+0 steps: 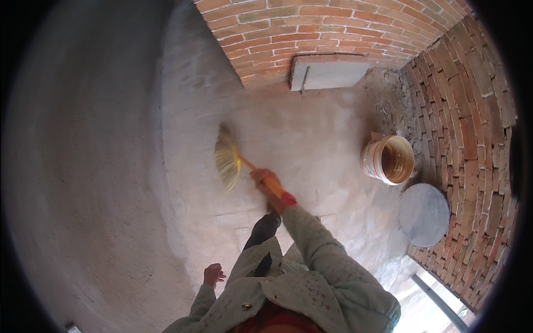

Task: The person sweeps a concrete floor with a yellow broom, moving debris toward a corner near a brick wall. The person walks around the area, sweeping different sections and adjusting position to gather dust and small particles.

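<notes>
My right hand (265,180) is closed around the orange handle of a hand broom (226,158). Its pale yellow bristles fan out to the left of the hand, over the dusty floor (300,139); whether the tips touch it I cannot tell. Red shows at the handle's near end, beside my wrist. Down at the lower left, my left hand (213,275) hangs by my side with nothing in it, its fingers loosely bent and a little apart. One dark shoe (264,227) shows below the broom hand.
A whitish bucket (373,158) lies tilted on the right, its mouth turned rightward. Next to it is a grey round disc (425,215) near a brick wall (466,150). A grey slab (330,72) leans against another brick wall (311,28) ahead. Rubble (391,100) fills the corner.
</notes>
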`<state>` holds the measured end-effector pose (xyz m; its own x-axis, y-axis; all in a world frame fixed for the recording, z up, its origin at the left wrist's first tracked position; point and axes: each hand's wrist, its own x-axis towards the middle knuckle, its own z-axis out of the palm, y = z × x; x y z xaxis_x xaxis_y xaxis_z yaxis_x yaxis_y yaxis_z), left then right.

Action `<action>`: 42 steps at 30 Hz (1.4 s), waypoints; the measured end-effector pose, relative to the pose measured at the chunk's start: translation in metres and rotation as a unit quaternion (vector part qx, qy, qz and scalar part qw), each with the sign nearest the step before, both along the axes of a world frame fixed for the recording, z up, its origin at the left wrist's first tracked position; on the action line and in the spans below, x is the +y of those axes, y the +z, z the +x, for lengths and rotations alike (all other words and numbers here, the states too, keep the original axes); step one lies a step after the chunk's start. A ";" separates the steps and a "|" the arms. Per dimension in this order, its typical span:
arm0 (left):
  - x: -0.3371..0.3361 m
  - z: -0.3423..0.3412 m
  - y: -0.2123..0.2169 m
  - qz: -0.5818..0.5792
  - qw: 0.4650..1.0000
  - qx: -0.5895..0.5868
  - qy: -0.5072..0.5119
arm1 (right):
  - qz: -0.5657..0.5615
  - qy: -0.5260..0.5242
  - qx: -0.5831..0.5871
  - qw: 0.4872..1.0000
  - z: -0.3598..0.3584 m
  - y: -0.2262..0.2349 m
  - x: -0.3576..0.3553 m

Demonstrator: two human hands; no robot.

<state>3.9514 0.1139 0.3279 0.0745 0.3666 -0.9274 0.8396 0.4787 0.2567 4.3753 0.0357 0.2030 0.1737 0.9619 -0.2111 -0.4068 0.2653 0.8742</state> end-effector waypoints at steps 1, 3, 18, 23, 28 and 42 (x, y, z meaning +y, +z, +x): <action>-0.002 0.000 0.002 -0.001 1.000 0.003 -0.001 | 0.015 -0.011 -0.003 1.000 0.021 -0.011 -0.020; -0.006 0.004 0.002 -0.007 1.000 0.008 -0.008 | -0.183 -0.133 -0.358 0.906 0.056 -0.023 -0.062; -0.011 0.113 -0.015 -0.026 0.994 -0.007 -0.109 | -0.384 -0.041 -0.321 0.865 0.021 0.144 -0.353; -0.007 0.136 -0.034 -0.036 0.946 -0.084 -0.312 | -0.349 -0.013 -0.220 0.911 -0.076 0.186 -0.399; -0.019 0.156 -0.033 -0.052 0.960 -0.070 -0.265 | -0.398 0.043 -0.131 0.907 -0.122 0.158 -0.451; -0.070 0.222 0.004 -0.031 0.952 -0.062 -0.298 | -0.664 0.077 -0.237 0.705 -0.151 0.143 -0.535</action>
